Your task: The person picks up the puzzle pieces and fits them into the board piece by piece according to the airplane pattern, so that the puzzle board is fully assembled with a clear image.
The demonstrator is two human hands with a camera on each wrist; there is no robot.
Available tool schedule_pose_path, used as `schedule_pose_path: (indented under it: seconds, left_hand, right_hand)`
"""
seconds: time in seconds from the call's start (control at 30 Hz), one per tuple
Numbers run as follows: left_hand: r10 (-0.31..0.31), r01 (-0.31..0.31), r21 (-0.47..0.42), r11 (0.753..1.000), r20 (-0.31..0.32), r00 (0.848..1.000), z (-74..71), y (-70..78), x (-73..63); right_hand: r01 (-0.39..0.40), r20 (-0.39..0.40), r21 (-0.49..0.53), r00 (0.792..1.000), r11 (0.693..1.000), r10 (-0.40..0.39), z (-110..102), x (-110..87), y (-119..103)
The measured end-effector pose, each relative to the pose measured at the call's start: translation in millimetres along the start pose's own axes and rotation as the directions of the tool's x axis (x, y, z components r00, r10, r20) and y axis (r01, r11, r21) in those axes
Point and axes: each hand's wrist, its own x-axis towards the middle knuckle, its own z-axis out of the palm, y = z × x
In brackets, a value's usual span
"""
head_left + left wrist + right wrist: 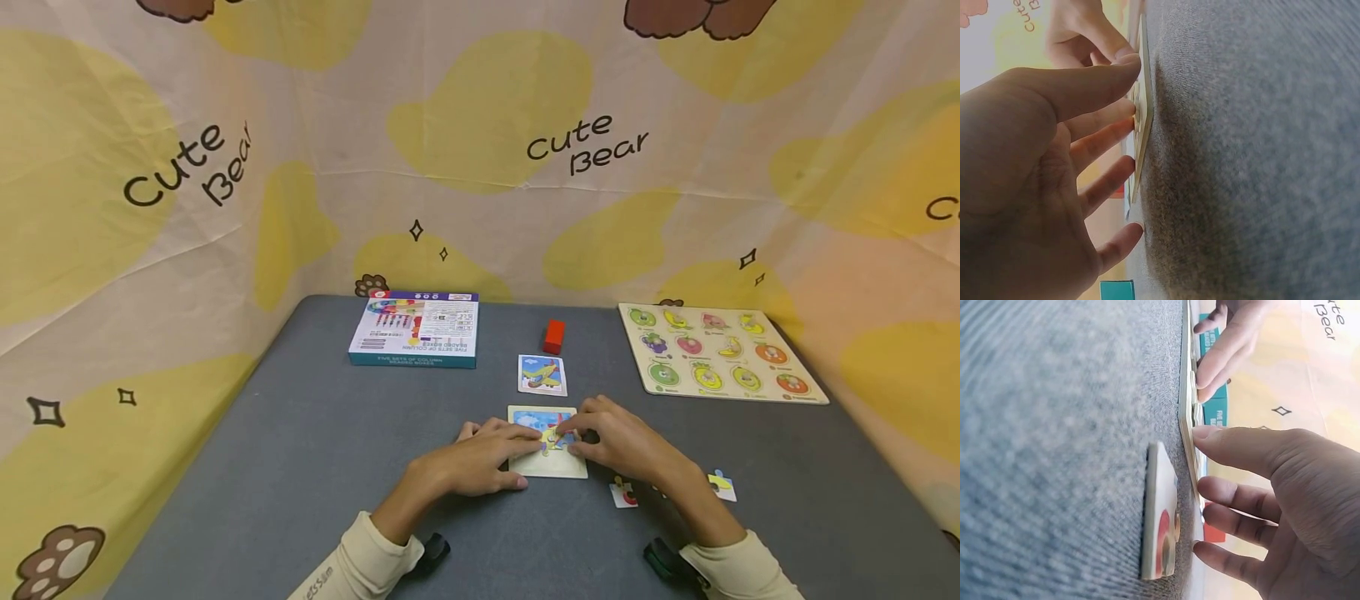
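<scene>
A small jigsaw board [547, 468] with a pale wooden rim lies on the grey table, its picture part filled with blue sky and yellow pieces. My left hand [480, 458] rests on its left side with fingers stretched out, fingertips on the pieces and thumb by the near edge. From the right, my right hand [618, 437] pinches a puzzle piece [566, 440] on the board with bent forefinger and thumb. In the right wrist view the thumb touches the board's edge [1186, 419]; the fingers partly hide the piece. A loose piece with red [624, 493] lies just below this hand.
Another loose yellow piece [722, 486] lies beyond the right forearm. Behind the board are an airplane picture card [542, 376] and a red block [554, 337]. A flat box [414, 333] sits back left, a fruit board [720, 354] back right. A printed cloth [480, 167] hangs behind.
</scene>
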Motion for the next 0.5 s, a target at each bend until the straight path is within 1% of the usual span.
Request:
schedule_pose_path:
  seconds: [0.13, 0.27, 0.5]
  left_hand:
    - [0.0, 0.0, 0.004, 1.0, -0.001, 1.0, 0.3, 0.1, 0.3]
    - [0.001, -0.001, 0.008, 1.0, 0.0, 1.0, 0.6, 0.1, 0.6]
    - [0.001, -0.001, 0.01, 1.0, -0.003, 1.0, 0.0, 0.6, -0.6]
  right_hand:
    - [0.0, 0.023, -0.013, 1.0, 1.0, 0.0, -0.4, 0.7, -0.8]
    - [0.004, 0.023, -0.013, 1.0, 1.0, -0.004, -0.4, 0.3, -0.6]
    - [0.006, 0.005, 0.039, 1.0, 0.999, -0.006, -1.5, -0.2, 0.2]
